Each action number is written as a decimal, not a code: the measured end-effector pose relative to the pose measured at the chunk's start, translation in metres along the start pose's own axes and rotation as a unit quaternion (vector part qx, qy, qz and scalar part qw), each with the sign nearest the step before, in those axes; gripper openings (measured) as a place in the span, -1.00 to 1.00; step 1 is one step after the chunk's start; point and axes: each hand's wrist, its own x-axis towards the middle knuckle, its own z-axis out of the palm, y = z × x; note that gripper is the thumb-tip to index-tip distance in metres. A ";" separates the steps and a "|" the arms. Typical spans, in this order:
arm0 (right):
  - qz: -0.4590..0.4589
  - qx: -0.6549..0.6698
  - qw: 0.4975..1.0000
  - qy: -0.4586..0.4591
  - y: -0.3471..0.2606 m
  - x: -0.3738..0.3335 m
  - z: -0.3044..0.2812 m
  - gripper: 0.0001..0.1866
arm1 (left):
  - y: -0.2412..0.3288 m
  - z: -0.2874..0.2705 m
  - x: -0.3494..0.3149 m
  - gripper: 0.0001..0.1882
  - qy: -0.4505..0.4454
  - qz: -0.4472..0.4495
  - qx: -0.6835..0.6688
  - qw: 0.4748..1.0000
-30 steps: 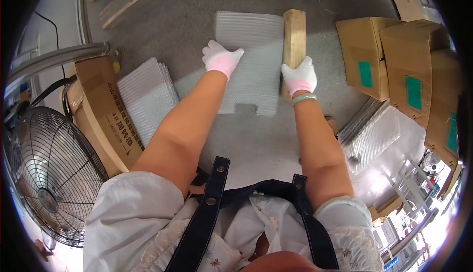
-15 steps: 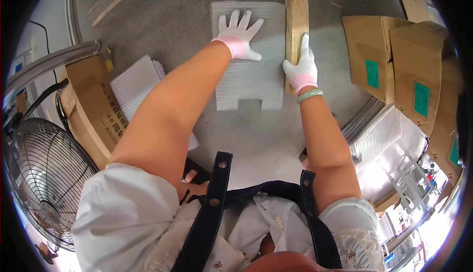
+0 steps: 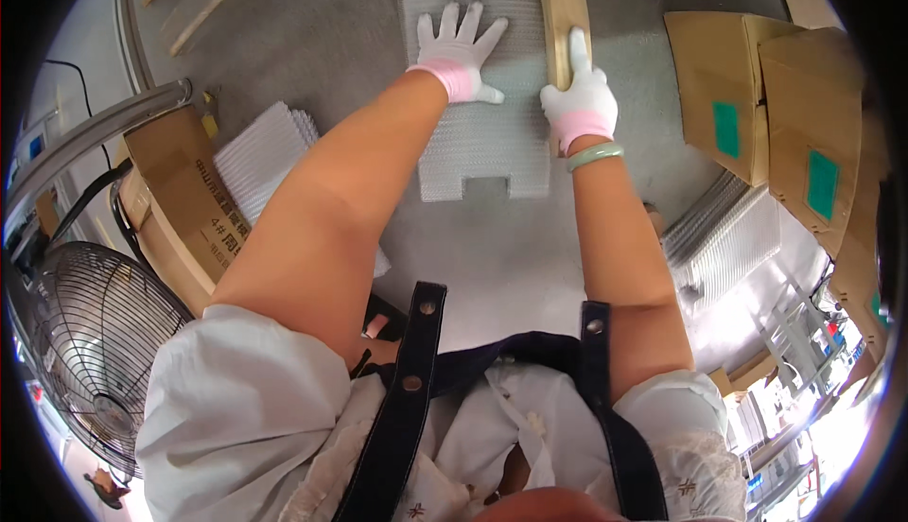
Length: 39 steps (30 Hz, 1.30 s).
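Observation:
A sheet of clear bubble wrap (image 3: 487, 148) with a notch in its near edge lies flat on the grey surface ahead of me. My left hand (image 3: 459, 54), in a white glove with a pink cuff, rests palm down on it with fingers spread. Along the sheet's right edge lies a long wooden block (image 3: 564, 7). My right hand (image 3: 579, 106), gloved the same way, grips its near end. The thumb is at the block's left side and the index finger stretches along its top; the other fingers are curled and partly hidden.
Left of my arm lies a stack of bubble wrap sheets (image 3: 265, 158), beside a cardboard box (image 3: 180, 191) and a black fan (image 3: 95, 352). To the right stand cardboard boxes (image 3: 724, 87) with green patches, with another bubble wrap stack (image 3: 728, 238) nearer me.
My right hand and the wooden block have slid farther away along the sheet's edge. My left hand stays spread on the bubble wrap. The whole view has shifted slightly.

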 end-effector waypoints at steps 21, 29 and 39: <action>-0.010 0.000 0.999 0.040 0.022 -0.039 0.013 -0.09 | -0.006 0.015 -0.001 0.21 0.055 0.011 0.030 0.998; 0.033 0.019 0.999 0.039 0.043 -0.081 0.060 -0.11 | 0.005 -0.027 -0.021 0.17 -0.002 0.022 -0.034 0.999; 0.022 -0.020 0.999 0.035 0.053 -0.092 0.064 -0.12 | 0.003 -0.014 -0.017 0.24 -0.035 0.012 -0.035 0.999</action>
